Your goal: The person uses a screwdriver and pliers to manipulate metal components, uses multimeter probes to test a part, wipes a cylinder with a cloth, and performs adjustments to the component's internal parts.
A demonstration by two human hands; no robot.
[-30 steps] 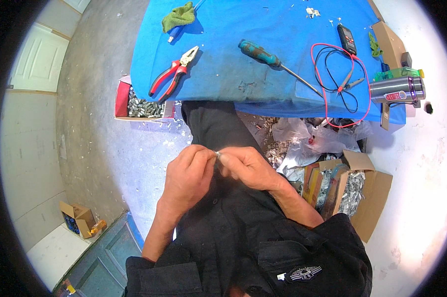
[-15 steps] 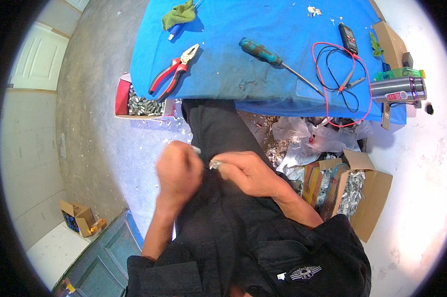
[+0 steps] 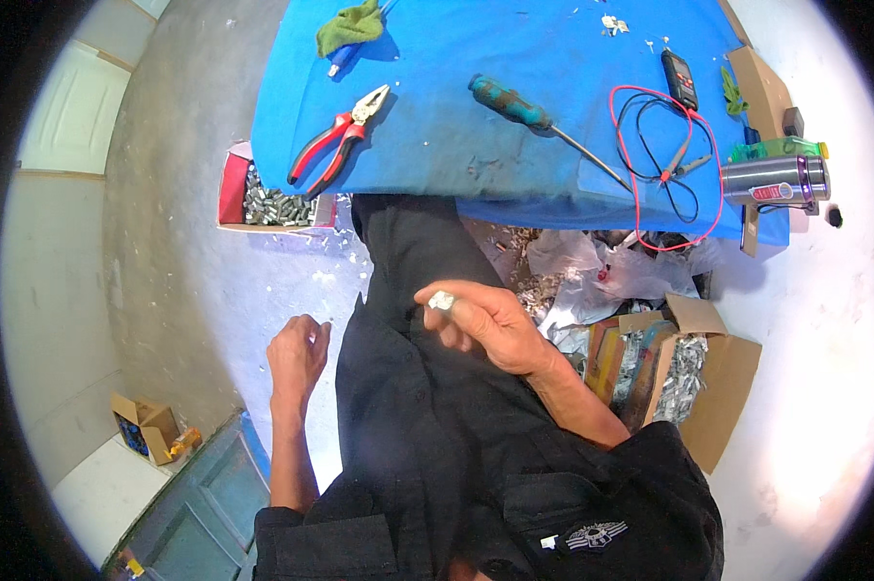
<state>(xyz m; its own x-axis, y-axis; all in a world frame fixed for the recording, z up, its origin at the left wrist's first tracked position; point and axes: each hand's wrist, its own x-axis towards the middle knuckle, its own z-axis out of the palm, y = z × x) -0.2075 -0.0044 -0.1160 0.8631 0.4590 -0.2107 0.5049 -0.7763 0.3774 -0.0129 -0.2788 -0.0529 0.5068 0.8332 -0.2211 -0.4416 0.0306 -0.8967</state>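
Observation:
Over my dark trousers, my right hand pinches a small, rough, silvery-white piece between thumb and forefinger, its other fingers curled under. Its exact kind is too small to make out. My left hand hangs low over the pale floor, left of my leg, with its fingers curled and its back toward me. Whatever those fingers may hold is hidden.
The blue-covered table ahead bears pliers, a screwdriver, a meter with leads and a steel flask. A box of metal cylinders stands left; a carton of silvery scraps sits right.
My left hand has moved away from my right hand, out to the left and lower. My right hand has shifted slightly up and turned, still pinching the silvery-white piece.

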